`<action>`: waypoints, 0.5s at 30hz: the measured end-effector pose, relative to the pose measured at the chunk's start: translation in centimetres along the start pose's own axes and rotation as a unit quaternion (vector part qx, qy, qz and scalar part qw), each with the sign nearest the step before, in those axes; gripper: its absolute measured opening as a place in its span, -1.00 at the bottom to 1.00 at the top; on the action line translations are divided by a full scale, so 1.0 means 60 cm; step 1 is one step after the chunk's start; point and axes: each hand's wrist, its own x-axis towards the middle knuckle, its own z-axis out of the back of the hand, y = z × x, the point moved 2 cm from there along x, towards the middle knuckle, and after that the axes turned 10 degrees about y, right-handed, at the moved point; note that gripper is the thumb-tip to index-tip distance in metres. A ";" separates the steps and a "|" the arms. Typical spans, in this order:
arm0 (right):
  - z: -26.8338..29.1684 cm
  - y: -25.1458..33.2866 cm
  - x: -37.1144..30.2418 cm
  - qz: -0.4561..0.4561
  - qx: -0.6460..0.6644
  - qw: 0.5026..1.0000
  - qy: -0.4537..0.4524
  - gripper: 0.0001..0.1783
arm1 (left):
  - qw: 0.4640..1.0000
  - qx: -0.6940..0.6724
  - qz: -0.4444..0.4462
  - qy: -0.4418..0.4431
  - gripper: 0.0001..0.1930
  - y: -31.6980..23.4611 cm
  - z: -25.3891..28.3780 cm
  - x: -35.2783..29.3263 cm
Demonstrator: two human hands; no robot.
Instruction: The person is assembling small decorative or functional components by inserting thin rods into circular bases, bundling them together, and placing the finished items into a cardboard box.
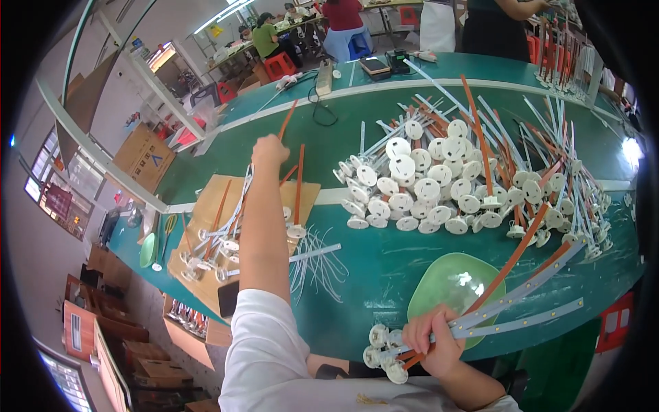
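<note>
My right hand (434, 340), at the lower right, is closed round a bundle of LED strips (508, 302), some white with small yellowish dots and some orange-brown. White round end pieces (386, 353) stick out on its left side. My left arm stretches far forward, and the closed left hand (270, 152) grips LED strips (245, 196); an orange-brown one rises above the fist, and pale ones hang below it. Under that arm, more strips with white round bases (230, 245) lie on a brown cardboard sheet (312, 196). The left fingertips are hidden.
A large heap of white round pieces with strips (425, 189) covers the table's right half. A green tray (429, 292) sits before it. Thin white wires (316, 271) lie beside the cardboard. Scissors (169, 225) are at left. Behind are a phone-like device (375, 66) and several people.
</note>
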 end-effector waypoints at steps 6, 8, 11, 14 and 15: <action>-0.004 0.004 0.007 -0.031 0.012 0.999 0.013 -0.71 | 0.998 0.046 -0.027 0.033 -0.64 0.020 -0.008 0.043; -0.005 0.001 0.010 -0.049 0.020 0.999 0.011 -0.68 | 0.992 0.079 -0.070 0.075 -0.62 0.045 0.026 0.086; -0.004 0.000 0.011 -0.068 0.014 0.997 -0.015 -0.65 | 0.975 0.036 -0.156 0.153 -0.65 0.023 0.030 0.042; -0.014 0.006 0.023 -0.083 -0.018 0.996 -0.030 -0.65 | 0.956 -0.095 -0.170 0.218 -0.69 0.040 0.005 -0.002; -0.014 0.007 0.024 -0.092 -0.055 0.993 -0.046 -0.66 | 0.955 -0.093 -0.175 0.221 -0.69 0.020 0.002 -0.029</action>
